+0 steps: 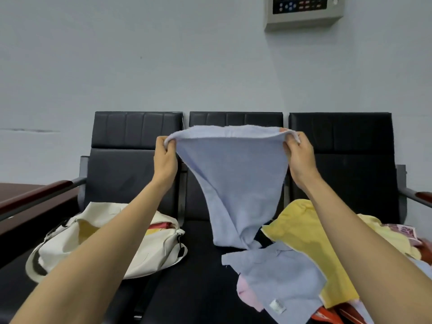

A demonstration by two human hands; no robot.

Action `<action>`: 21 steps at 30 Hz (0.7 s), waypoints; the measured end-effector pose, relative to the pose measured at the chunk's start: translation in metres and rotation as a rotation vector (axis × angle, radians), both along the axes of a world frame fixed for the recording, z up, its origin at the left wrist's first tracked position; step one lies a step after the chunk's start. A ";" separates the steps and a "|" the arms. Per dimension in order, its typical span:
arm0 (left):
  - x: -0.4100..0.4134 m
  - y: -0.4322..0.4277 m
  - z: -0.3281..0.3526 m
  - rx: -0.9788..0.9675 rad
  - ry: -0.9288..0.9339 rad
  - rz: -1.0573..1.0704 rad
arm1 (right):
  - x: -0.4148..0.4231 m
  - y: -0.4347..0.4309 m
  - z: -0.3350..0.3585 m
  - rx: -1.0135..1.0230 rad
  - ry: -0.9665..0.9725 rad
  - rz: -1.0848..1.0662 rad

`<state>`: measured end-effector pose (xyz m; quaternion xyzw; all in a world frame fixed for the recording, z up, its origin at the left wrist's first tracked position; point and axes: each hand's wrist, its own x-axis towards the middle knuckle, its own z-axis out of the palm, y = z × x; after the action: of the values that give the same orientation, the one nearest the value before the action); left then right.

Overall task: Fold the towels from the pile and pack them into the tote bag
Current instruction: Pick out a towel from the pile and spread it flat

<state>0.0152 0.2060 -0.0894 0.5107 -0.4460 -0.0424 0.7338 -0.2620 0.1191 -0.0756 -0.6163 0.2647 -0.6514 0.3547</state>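
Pale blue towel (233, 174) hangs right in the middle of your view and blocks part of the middle backrest. Its twisted lower end drops down by the pile, and I can't tell whether it touches the second blue towel (280, 277) lying flat there. The pile runs off the right and bottom edges, so it's hard to sort out: a yellow towel (301, 242), a pink cloth (245, 293) poking out underneath, something red-orange (327, 316) and a patterned piece (402, 231) at the far right. Your left forearm crosses the cream tote bag (152, 253), so only a bit of yellow and red shows in its mouth.

The surface (201, 288) is a row of three black padded seats against a plain pale wall (140, 54), with a grey control panel (304, 10) cut off at the top.

Your left hand (164, 160) pinches the towel's top left corner and your right hand (300, 157) pinches the top right, so the top edge sags between them, held up at backrest height. The bag lies on the left seat, the pile on the right seat.
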 end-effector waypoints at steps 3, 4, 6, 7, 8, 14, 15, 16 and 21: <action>0.001 0.014 -0.018 0.043 -0.021 -0.030 | -0.004 0.009 -0.013 0.002 0.040 -0.026; 0.000 0.020 -0.024 0.072 -0.031 -0.032 | -0.007 0.012 -0.020 0.017 0.058 -0.039; 0.002 0.031 -0.037 0.140 -0.051 -0.023 | -0.011 0.023 -0.032 0.048 0.104 -0.105; 0.005 0.036 -0.046 0.160 -0.058 -0.016 | -0.015 0.029 -0.038 0.046 0.115 -0.134; 0.007 0.043 -0.053 0.169 -0.061 -0.010 | -0.018 0.036 -0.044 0.028 0.119 -0.157; 0.026 0.086 -0.084 0.254 0.125 -0.212 | -0.046 0.060 -0.079 -0.028 0.320 -0.247; 0.030 0.090 -0.095 0.356 0.139 -0.297 | -0.049 0.061 -0.089 0.017 0.388 -0.230; 0.034 0.092 -0.110 0.476 0.134 -0.380 | -0.052 0.059 -0.102 0.062 0.456 -0.207; 0.043 0.089 -0.197 0.906 0.093 -0.363 | -0.053 0.055 -0.172 0.374 0.839 -0.093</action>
<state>0.0579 0.2948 -0.2862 0.6900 -0.4314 -0.3822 0.4378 -0.3146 0.1746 -0.2473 -0.7395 0.5258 -0.3017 0.2926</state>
